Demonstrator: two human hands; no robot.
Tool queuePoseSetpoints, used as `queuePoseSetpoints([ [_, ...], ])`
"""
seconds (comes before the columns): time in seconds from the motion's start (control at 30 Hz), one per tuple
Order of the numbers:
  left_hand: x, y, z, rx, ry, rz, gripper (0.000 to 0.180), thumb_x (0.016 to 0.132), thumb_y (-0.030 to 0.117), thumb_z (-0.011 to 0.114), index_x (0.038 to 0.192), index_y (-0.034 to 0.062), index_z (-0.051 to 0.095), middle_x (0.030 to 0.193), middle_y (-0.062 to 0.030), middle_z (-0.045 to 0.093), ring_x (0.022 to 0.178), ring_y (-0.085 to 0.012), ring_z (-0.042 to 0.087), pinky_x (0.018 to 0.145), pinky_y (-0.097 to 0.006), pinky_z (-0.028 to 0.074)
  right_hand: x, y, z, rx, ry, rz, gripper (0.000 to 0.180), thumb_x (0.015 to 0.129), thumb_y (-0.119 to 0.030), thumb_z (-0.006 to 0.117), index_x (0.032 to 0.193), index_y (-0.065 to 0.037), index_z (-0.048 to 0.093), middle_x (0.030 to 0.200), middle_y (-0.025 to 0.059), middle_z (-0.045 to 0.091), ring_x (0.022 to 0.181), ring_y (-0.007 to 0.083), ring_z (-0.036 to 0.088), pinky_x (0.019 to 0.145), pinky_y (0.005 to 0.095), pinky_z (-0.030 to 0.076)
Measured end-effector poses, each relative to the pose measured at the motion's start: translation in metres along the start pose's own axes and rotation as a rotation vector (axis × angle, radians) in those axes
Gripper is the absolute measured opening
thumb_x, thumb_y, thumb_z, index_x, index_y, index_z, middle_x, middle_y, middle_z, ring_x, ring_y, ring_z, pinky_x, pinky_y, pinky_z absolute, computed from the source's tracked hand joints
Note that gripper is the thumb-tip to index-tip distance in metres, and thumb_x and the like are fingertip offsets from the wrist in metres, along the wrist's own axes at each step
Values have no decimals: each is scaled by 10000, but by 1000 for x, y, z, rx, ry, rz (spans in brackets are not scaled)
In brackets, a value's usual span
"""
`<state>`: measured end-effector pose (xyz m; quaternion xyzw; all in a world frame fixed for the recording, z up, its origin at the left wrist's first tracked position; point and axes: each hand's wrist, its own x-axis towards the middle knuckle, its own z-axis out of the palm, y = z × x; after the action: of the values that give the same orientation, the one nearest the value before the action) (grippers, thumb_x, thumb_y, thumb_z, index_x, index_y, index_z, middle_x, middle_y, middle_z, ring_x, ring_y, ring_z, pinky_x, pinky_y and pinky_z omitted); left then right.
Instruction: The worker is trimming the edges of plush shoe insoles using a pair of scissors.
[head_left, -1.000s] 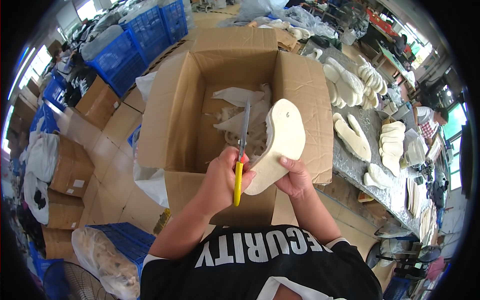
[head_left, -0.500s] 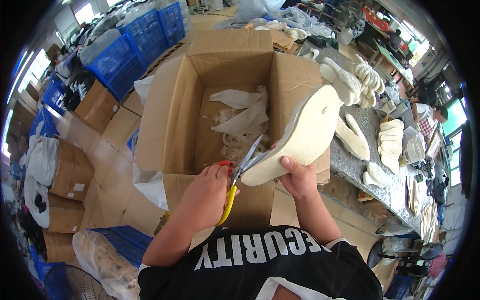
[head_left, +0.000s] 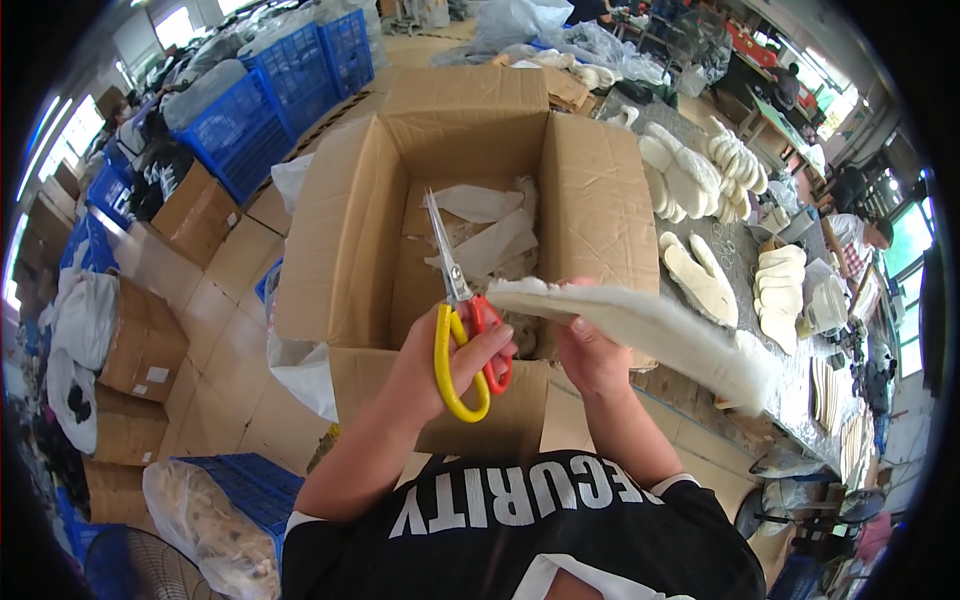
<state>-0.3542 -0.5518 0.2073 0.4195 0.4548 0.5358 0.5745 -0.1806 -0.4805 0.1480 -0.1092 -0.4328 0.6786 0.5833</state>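
My left hand (head_left: 418,362) is closed on a pair of scissors (head_left: 456,285) with one yellow and one red handle. Their blades are almost together and point away over the open carton. In my right hand (head_left: 594,357) is a cream, fleecy shoe insole (head_left: 655,325), gripped near one end. It is turned nearly edge-on, its far end blurred and hanging out to the right. Both hands are above the near side of the cardboard carton (head_left: 598,190), which holds white offcuts (head_left: 498,243) and fluffy trimmings. The insole's tip lies close beside the red handle.
A work table (head_left: 690,350) stands on the right with a pair of insoles (head_left: 700,275) and more insoles in stacks (head_left: 780,290). Blue crates (head_left: 225,130) and brown cartons (head_left: 150,340) line the left. A bagged bundle (head_left: 210,520) and a fan (head_left: 150,565) are at lower left.
The insole has swung from sole-up to nearly edge-on, its far end dropping to the right. The scissors have left its edge, and their blades have closed and turned to point away.
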Motion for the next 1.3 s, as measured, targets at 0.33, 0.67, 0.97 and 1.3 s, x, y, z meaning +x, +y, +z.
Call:
queuePoseSetpoints([
  [0.33,40,-12,8,-198,14,-52,172,751,95,644,871,6,559,749,-19,572,678,-87,542,584,-221,418,15,-5,11,-128,37,279,268,714,9,647,968,-75,667,1279,134,361,1166,210,417,965,319,376],
  [0.67,58,23,11,368,123,357,178,726,55,638,813,-8,496,754,-78,586,696,-122,560,638,-268,458,24,-9,-18,308,-222,556,766,771,-376,655,1336,-6,292,1273,140,455,1181,263,440,1006,408,333],
  [0.97,22,8,-11,720,92,382,258,787,65,652,963,-15,481,832,-85,557,750,-133,552,665,-250,455,8,-3,-43,253,45,334,460,685,83,646,1092,-56,483,1016,60,560,972,230,547,882,398,438],
  [1.3,-24,6,-21,1428,51,463,475,675,23,638,1092,-57,426,1069,-203,463,989,-383,469,846,-422,399,5,-4,-32,191,-22,160,267,701,-65,714,913,-74,551,937,101,599,932,291,562,841,430,448],
])
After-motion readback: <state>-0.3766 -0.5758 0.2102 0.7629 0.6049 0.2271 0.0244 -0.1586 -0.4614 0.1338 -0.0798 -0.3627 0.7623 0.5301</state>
